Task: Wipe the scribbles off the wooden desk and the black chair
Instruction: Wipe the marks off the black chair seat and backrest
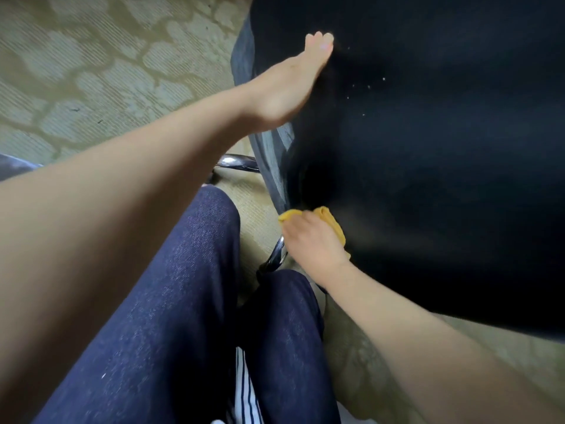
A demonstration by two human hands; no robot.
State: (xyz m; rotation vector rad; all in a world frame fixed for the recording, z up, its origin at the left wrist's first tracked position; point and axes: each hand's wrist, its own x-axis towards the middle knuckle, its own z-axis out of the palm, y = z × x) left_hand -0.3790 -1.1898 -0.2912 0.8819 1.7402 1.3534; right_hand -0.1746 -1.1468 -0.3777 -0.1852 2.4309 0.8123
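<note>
Low on the near edge of the black chair [428, 179], the R hand [312, 243] has its fingers curled round a bunched yellow cloth [328, 217] and presses it onto the dark surface, just beside a chrome leg [277, 255]. L hand [290, 84] sits higher up on the same surface, fingers [321, 45] straight and together, gripping nothing; looks like a brace. A few white specks [368, 87] lie between the two hands, nearer the L one. Can't tell if they're scribble residue or lint. No clear scribble lines show, since the surface is v. dark and partly in shadow. Wooden desk isn't in view. Jeans [171, 301] fill the lower centre, w/ patterned carpet [91, 71] around.

Judgement: chair-wiping step, low section; how far along can't be judged.

Risks:
- The cloth is wadded, so the contact patch is small and passes may skip marks or leave strips.
- Marks are hard to see on black in this light, so spots could be missed, esp. the specks, which are well apart from the cloth.
- A hard push w/ only a flat palm bracing could shift or swing the chair on the carpet.
- The R hand works close to the chrome leg, so knuckles could hit it on a downward stroke.
- A loaded cloth may smear rather than lift.
</note>
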